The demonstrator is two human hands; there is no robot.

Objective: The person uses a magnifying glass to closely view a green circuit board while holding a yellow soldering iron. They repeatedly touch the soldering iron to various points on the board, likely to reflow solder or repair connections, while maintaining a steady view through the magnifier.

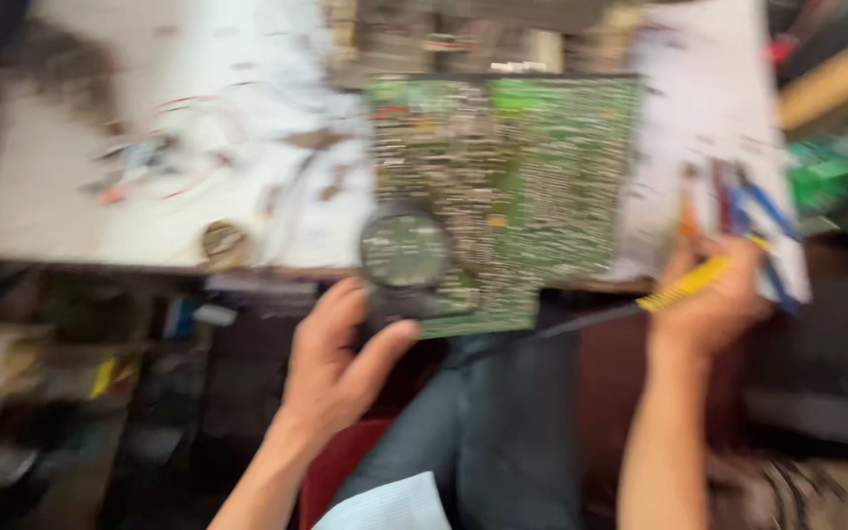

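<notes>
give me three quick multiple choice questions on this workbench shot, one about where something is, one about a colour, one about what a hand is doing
1. Where does the magnifying glass sit against the circuit board?
A. over its lower left corner
B. over its upper right corner
C. well off the board, on the floor

2. What colour is the handle of the tool in the right hand?
A. red
B. yellow
C. white

3. What is the left hand doing?
A. resting flat on the table
B. hanging free with nothing near
C. gripping the magnifying glass at its lower end

Answers:
1 A, the round lens overlaps the board's lower left part.
2 B, a yellow ribbed grip shows across the right hand, with a dark shaft running left from it.
3 C, thumb and fingers close round the dark handle below the lens.
</notes>
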